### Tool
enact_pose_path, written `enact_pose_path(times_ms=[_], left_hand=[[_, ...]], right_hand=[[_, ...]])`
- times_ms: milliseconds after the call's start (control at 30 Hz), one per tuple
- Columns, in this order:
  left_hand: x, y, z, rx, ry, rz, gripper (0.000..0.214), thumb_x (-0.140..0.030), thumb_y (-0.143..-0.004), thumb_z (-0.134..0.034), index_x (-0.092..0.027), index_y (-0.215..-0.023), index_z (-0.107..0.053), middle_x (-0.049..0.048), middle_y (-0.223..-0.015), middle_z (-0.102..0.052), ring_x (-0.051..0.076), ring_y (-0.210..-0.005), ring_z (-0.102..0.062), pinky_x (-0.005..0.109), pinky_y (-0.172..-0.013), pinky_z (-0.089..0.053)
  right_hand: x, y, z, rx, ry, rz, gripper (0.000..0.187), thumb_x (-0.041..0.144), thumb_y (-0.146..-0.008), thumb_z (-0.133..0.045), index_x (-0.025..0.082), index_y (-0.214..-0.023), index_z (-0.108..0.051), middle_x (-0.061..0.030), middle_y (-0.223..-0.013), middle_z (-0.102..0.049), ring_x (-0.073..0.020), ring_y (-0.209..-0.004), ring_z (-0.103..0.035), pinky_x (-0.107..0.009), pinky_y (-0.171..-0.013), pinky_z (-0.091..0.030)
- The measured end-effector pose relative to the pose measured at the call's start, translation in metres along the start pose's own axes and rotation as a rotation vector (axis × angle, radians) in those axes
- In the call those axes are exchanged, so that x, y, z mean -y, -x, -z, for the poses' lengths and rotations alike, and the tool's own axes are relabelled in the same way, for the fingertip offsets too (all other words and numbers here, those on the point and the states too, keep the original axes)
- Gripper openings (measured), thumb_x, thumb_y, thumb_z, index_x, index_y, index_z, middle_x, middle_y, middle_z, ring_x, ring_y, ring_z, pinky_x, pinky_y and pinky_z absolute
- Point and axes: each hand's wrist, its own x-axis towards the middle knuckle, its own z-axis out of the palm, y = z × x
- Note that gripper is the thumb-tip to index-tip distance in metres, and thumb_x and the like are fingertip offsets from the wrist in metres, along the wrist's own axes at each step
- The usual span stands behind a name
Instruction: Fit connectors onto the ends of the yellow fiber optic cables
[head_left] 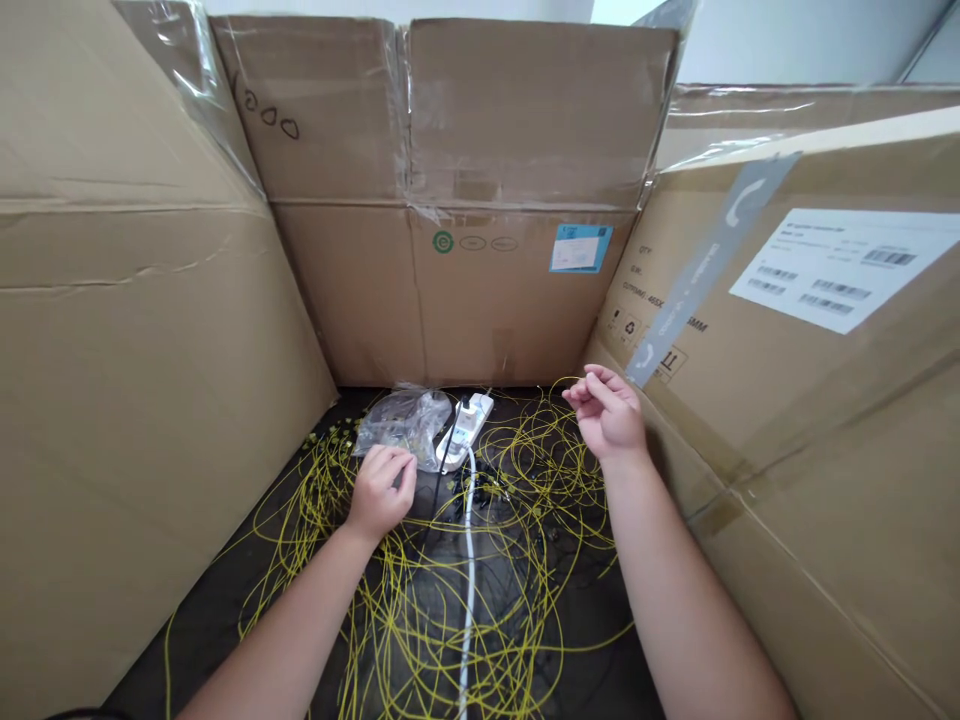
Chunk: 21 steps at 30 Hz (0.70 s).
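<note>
A tangle of thin yellow cables (480, 580) covers the dark floor between tall cardboard boxes. My left hand (381, 490) rests low on the cables, fingers curled, just below a clear plastic bag (401, 422). My right hand (607, 410) is raised at the right of the pile, fingertips pinched together, apparently on a thin yellow strand that is hard to make out. A white power strip (466, 425) lies between the hands with a black plug in it and a white cord (469, 580) running toward me.
Large cardboard boxes wall in the space: one on the left (135, 350), one at the back (465, 200) with a blue label, one on the right (810, 380) with a white shipping label. The dark floor (225, 610) shows at lower left.
</note>
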Motion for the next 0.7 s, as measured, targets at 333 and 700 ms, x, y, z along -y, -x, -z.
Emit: enact_pose_path(times_ms=[333,700], left_hand=[[-0.082,-0.078,-0.019,0.319,0.379,0.069,0.048,-0.022,-0.079,-0.055,-0.022,-0.126,-0.044,0.0109,-0.118,-0.054,0.014,-0.072,-0.058,0.032,-0.069,-0.05],[-0.079,-0.09,-0.048,0.406,0.574,0.1,0.023,-0.028,-0.086,-0.045,-0.017,-0.089,-0.066,0.0059,-0.08,-0.067,0.016,-0.07,-0.061,0.032,-0.067,-0.05]], right_hand=[[0.021,0.043,-0.042,0.506,0.213,0.034,0.014,0.025,-0.074,-0.065,0.017,-0.086,-0.065,-0.0002,-0.067,-0.063,-0.0092,-0.058,-0.057,-0.023,-0.057,-0.048],[0.008,0.037,-0.035,0.529,0.132,-0.215,0.024,0.035,-0.082,-0.052,0.016,-0.095,-0.059,0.0028,-0.056,-0.056,-0.0077,-0.046,-0.051,-0.019,-0.046,-0.043]])
